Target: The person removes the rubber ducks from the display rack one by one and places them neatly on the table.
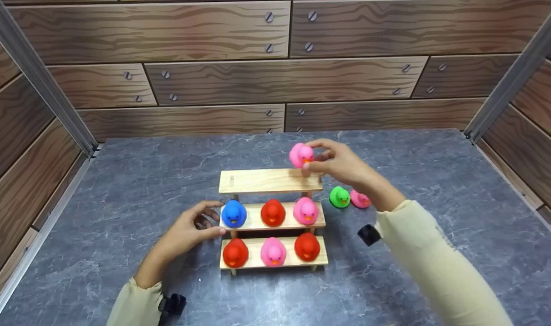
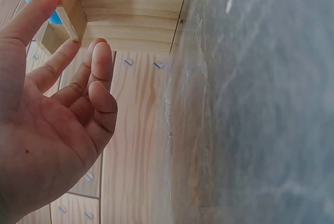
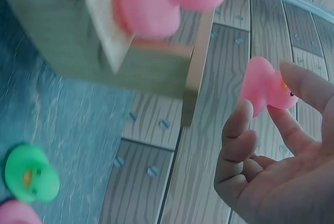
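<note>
A three-tier wooden display stand (image 1: 257,182) holds rubber ducks. My right hand (image 1: 341,164) pinches a pink rubber duck (image 1: 299,155) between thumb and fingers, above the right end of the top shelf; its orange beak shows in the right wrist view. My left hand (image 1: 184,231) holds the left end of the middle shelf, thumb at the front corner and index finger at the back, other fingers loosely curled. Beside them on that shelf sit a blue duck (image 1: 233,213), a red duck (image 1: 273,213) and another pink duck (image 1: 306,211).
On the bottom shelf stand a red duck (image 1: 235,253), a pink duck (image 1: 273,252) and a second red duck (image 1: 307,246). Right of the stand, a green duck (image 1: 339,197) and a pink duck (image 1: 359,199) rest on the grey marbled table (image 1: 135,181). Wood-patterned walls (image 1: 284,81) surround the table.
</note>
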Demonstrator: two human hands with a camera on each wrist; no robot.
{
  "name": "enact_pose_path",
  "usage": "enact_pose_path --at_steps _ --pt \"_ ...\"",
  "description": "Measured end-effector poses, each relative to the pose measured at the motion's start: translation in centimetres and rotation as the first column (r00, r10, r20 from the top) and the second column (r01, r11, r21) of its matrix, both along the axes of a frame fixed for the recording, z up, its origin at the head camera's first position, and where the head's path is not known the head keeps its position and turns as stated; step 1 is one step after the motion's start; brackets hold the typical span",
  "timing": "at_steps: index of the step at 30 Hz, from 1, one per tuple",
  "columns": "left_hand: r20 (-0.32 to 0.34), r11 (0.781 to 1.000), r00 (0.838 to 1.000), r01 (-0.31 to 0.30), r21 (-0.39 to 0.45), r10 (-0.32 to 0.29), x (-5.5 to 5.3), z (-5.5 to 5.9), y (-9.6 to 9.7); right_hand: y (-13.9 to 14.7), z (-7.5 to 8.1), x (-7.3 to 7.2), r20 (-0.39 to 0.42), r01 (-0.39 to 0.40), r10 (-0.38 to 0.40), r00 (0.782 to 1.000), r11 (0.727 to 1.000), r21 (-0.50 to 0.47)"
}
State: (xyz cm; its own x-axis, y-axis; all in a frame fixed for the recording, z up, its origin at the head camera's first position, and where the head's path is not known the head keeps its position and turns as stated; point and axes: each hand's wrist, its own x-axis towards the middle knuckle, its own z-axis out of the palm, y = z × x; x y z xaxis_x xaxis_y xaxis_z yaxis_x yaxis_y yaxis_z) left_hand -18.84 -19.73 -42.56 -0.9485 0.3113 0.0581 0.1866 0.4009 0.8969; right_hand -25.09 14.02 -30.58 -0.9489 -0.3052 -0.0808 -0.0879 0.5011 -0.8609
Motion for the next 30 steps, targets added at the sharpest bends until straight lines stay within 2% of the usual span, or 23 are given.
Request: enact_pose_path --at_steps 5,12,21,30 --pt "-0.006 1.0 1.0 0.001 0.004 -0.001 0.0 0.0 0.0 1.9 0.1 -0.1 -0.018 0.023 -0.022 1.0 0.999 0.037" --pt "0.004 1.0 1.0 0.003 0.003 -0.003 0.0 -0.1 0.0 4.9 -0.1 -0.1 0.009 0.037 -0.038 0.999 0.995 0.093" --pt "-0.006 1.0 1.0 0.0 -0.005 0.0 0.0 0.1 0.0 8.7 -1.8 -0.1 0.019 0.062 -0.065 0.998 0.989 0.133" --pt "-0.016 1.0 1.0 0.008 0.005 -0.007 0.0 -0.1 0.0 11.9 -3.0 0.1 0.062 0.075 -0.084 0.995 0.988 0.138"
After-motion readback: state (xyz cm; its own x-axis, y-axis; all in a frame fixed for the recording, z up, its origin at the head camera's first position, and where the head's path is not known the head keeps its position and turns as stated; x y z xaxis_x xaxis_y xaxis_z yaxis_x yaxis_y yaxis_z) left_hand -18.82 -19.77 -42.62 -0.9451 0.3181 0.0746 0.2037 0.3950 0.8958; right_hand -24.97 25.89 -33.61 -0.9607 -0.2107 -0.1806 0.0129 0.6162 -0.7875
